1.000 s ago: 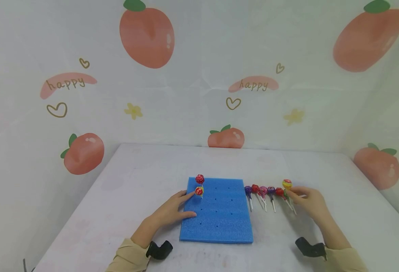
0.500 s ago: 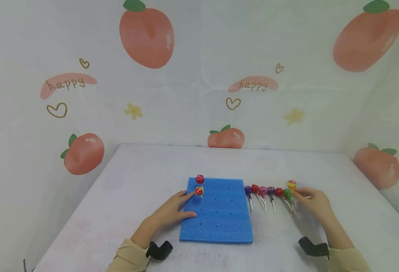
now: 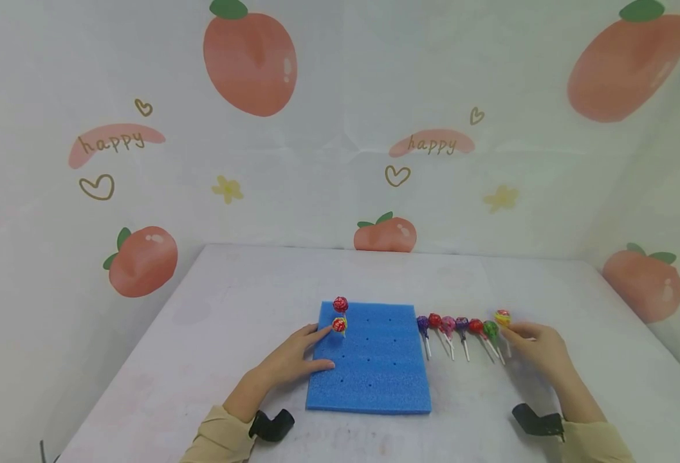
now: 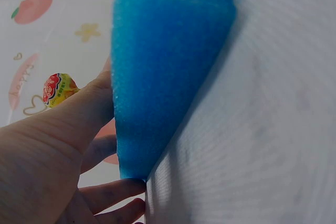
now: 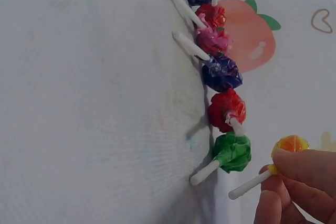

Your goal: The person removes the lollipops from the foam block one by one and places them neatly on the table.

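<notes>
My left hand (image 3: 290, 355) rests on the left edge of a blue foam board (image 3: 383, 370), thumb and index finger on its top. Two lollipops stand in the board near its far left corner: a red lollipop (image 3: 340, 304), and in front of it a red-and-yellow lollipop (image 3: 339, 325) by my index fingertip. On the right, my right hand (image 3: 542, 350) pinches a yellow lollipop (image 5: 291, 142) just under its candy, the white stick slanting toward the table. Beside it a green lollipop (image 5: 232, 152) ends a row lying on the table.
Between the board and my right hand the row goes on: a red lollipop (image 3: 475, 326), a dark purple lollipop (image 3: 462, 324), a pink lollipop (image 3: 448, 324), another red lollipop (image 3: 435, 321) and a purple lollipop (image 3: 423, 323). Small holes dot the board. A printed cloth (image 3: 293, 167) hangs behind the table.
My right hand has moved a little to the right with the yellow lollipop, away from the green one, which now shows fully. The left hand and the board have stayed still.
</notes>
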Tool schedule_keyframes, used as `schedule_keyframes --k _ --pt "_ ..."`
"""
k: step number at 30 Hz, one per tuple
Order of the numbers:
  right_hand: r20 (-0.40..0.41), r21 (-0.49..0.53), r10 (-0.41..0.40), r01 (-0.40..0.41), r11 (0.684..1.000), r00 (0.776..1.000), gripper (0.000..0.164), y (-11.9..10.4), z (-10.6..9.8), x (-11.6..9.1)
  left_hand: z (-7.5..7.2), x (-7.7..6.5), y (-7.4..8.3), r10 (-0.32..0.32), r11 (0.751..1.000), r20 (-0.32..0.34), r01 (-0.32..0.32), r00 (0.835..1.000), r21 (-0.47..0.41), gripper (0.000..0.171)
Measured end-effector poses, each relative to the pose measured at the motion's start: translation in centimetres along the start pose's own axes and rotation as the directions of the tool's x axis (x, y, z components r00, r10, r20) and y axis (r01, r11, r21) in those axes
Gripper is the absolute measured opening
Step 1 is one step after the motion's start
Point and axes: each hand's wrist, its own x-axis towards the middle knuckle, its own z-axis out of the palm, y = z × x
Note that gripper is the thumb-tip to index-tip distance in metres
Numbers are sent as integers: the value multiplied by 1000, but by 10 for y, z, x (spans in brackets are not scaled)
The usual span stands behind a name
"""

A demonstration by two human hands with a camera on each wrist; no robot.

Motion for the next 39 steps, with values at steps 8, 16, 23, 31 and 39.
schedule_keyframes --k 8,16,23,31,39 --pt "-1 12 25 -25 1000 1000 61 7 -1 2 0 0 -1 -3 1000 1 3 1000 2 71" --pt "-14 7 20 -20 1000 1000 57 13 0 4 1 0 -1 3 1000 -3 -3 1000 9 71" --pt "-12 4 21 -21 1000 1000 60 16 -1 3 1 0 -1 9 1000 -12 -9 1000 6 70" --pt "-3 7 38 -37 999 999 61 18 -1 5 0 0 0 -8 1000 5 8 1000 0 71" --pt "3 -8 21 -21 1000 1000 58 22 0 7 0 0 -1 5 1000 3 -5 1000 -4 71"
